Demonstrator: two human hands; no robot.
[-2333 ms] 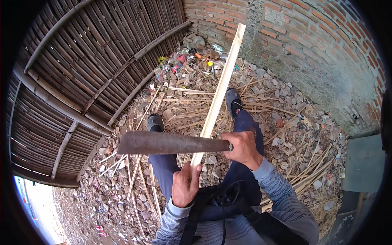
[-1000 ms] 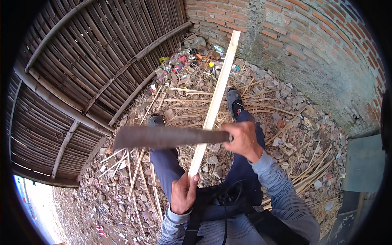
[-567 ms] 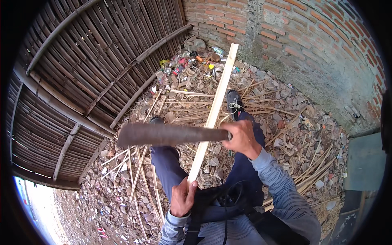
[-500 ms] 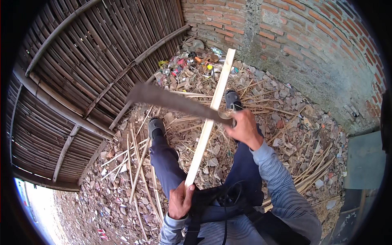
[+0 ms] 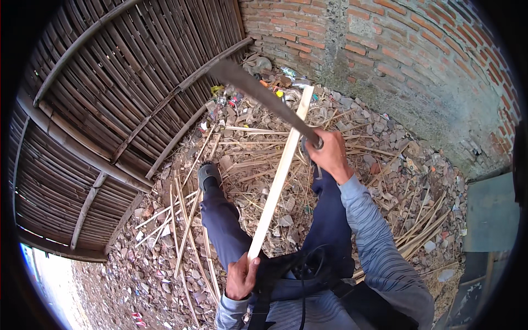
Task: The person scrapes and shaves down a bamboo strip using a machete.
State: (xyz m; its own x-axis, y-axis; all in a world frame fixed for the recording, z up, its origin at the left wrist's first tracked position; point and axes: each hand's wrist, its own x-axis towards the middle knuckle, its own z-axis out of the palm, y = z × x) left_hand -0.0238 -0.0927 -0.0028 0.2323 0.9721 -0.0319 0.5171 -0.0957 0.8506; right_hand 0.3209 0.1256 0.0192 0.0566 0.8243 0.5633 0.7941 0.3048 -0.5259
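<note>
Between slatted wall point(image 5: 137, 82) and brick wall point(image 5: 396, 60): rubble ground point(image 5: 137, 286) strewn with loose strips point(image 5: 187, 234).
Pale strip point(image 5: 279, 181): slants forward above the ground, centre of my view; I judge it light, stiff lengthwise, not slippery, liable to split along the grain; best held at the near end, clear of the edge.
Broad blade point(image 5: 264, 103): crosses strip's far half; contact, cannot tell; probably heavier.
Right hand point(image 5: 333, 151): fist closed round blade's handle end.
Left hand point(image 5: 240, 278): curled round strip's near end.
Litter point(image 5: 232, 102): coloured scraps; no brand, label or writing I can read.
</note>
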